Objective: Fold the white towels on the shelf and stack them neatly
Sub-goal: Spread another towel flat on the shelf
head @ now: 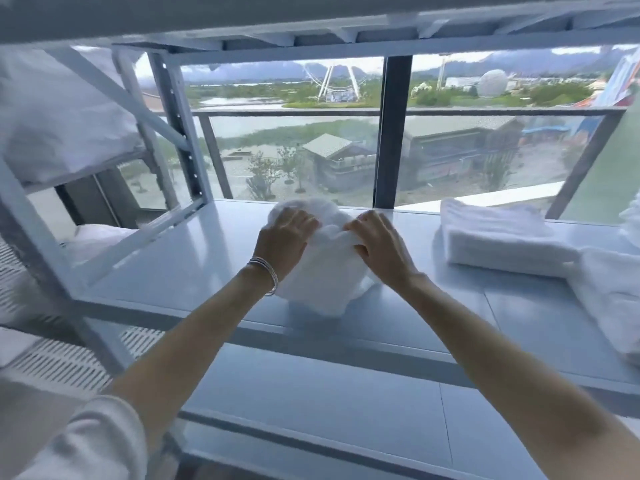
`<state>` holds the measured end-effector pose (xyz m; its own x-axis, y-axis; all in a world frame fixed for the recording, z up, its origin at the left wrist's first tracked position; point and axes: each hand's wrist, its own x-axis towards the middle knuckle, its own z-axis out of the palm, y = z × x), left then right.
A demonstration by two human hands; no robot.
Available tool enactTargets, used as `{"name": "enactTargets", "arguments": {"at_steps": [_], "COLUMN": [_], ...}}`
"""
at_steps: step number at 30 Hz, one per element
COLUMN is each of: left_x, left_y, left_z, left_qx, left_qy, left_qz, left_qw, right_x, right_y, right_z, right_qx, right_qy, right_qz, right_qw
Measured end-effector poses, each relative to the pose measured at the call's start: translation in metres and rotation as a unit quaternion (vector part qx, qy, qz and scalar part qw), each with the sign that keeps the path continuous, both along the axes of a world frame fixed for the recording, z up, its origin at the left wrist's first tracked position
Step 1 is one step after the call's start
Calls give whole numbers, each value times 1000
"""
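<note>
A crumpled white towel [323, 271] lies in the middle of the pale grey shelf [194, 271]. My left hand [282, 239] grips the towel's upper left part, fingers curled into the cloth. My right hand [379, 242] pinches the towel's upper right part, close beside the left. A stack of folded white towels [498, 237] sits on the shelf to the right. Another loose white towel [613, 292] lies at the far right, partly cut off by the frame edge.
A metal shelf frame [180, 133] rises at the left, with white linen [55, 126] on a neighbouring rack. An upper shelf [311, 19] hangs overhead. A window with a dark post [393, 133] stands behind the shelf. A lower shelf [311, 393] shows beneath my arms.
</note>
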<state>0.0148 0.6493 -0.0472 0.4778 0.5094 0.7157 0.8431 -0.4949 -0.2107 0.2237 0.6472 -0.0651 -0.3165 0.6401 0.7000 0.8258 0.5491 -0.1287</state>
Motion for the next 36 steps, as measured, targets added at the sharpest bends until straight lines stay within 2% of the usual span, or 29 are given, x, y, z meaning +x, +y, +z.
{"name": "enactTargets", "arguments": {"at_steps": [1,3,5,6,11,19,22,26,28,31,34,36], "left_x": [-21,-56,-82,-92,-104,-123,-132,-132,-122,-104,-113,-135], "left_y": [-2,-3,-7,-8,9,82,107,112,108,106,123,136], "left_z": [-20,-61,-94,-105,-110,-120,-114,-85,-73,-78,-95,-98], "left_qx": [-32,-172,-326,-365,-369,-376,-381,-435,-407,-387,-357,-337], "left_qy": [13,56,100,106,99,97,146,132,131,107,154,136], "left_qz": [13,66,124,135,121,102,120,122,114,74,45,23], "left_qw": [999,981,932,915,916,916,905,882,897,913,920,931], "right_x": [-18,-46,-62,-67,-82,-102,-100,-88,-92,-112,-133,-151], "right_y": [1,3,4,6,24,60,73,98,111,124,120,107], "right_z": [-21,-59,-85,-93,-100,-101,-92,-70,-62,-68,-81,-85], "right_qx": [-51,-187,-286,-302,-289,-272,-296,-262,-275,-327,-314,-306], "right_qy": [-16,-51,-107,-134,-146,-175,-176,-154,-141,-167,-165,-164], "right_qz": [7,10,-3,-9,-29,-73,-35,-38,-78,-116,-176,-194], "right_qw": [999,981,952,944,946,944,938,952,948,923,918,917]}}
